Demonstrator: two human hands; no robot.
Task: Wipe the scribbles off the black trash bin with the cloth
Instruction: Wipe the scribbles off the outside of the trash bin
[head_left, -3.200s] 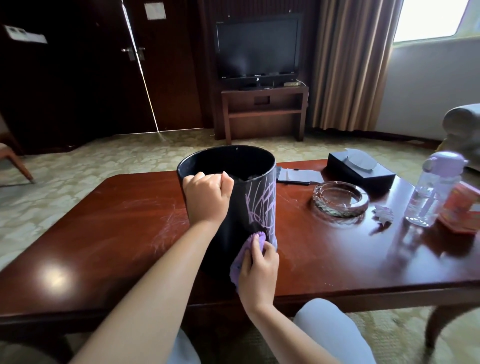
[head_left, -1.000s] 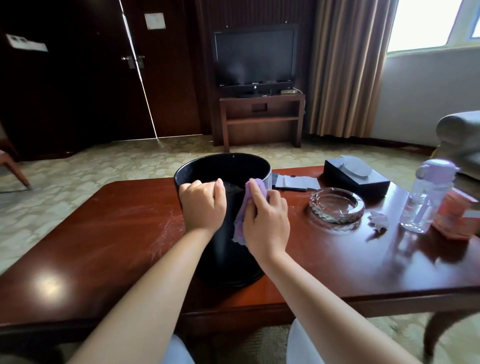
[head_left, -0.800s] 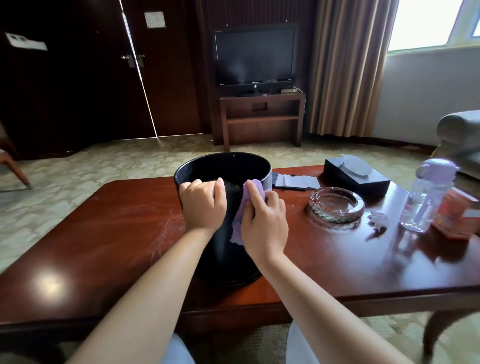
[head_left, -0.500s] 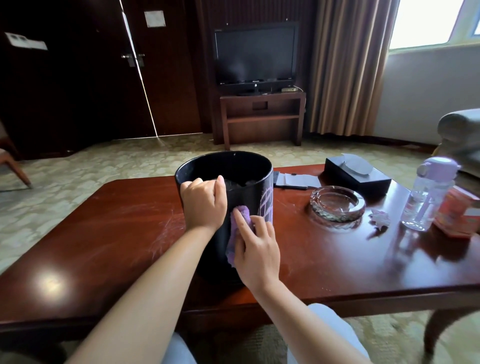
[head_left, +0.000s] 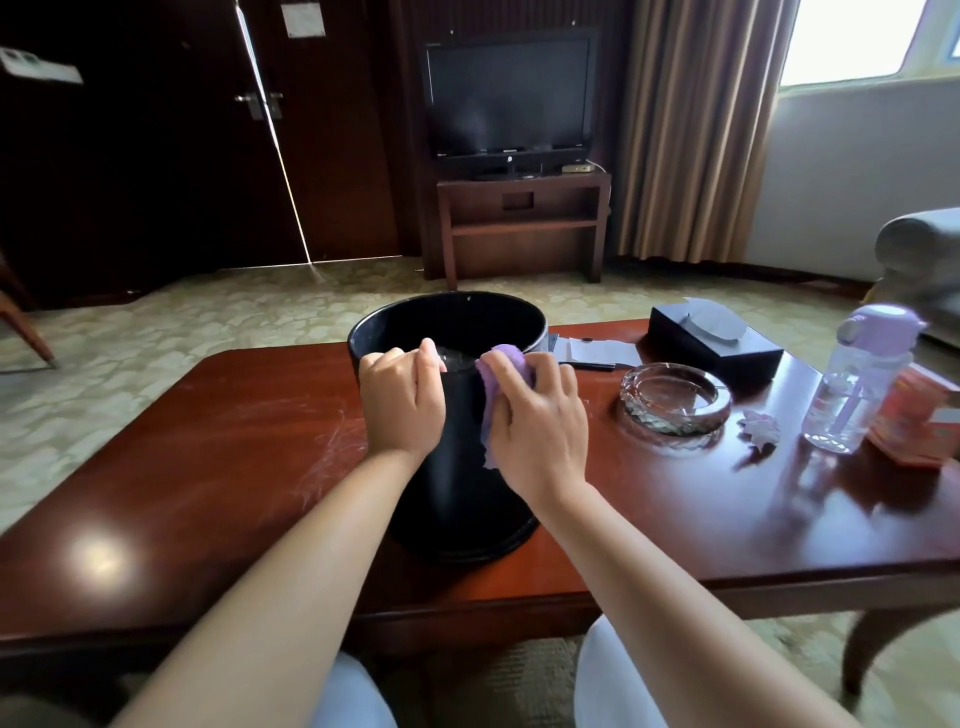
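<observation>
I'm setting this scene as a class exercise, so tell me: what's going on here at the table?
A seated person is cleaning a black trash bin that stands upright on a wooden coffee table. The left hand grips the bin's near rim to steady it. The right hand presses a purple cloth against the bin's side, just under the rim. No scribbles show at this moment; the hand and cloth cover that patch.

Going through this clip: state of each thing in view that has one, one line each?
trash bin: upright on the table, no lid
cloth: bunched, pressed against the bin's rim
left hand: gripping the bin's rim
right hand: holding the cloth
TV: off
water bottle: upright, lid shut
ashtray: looks empty
</observation>
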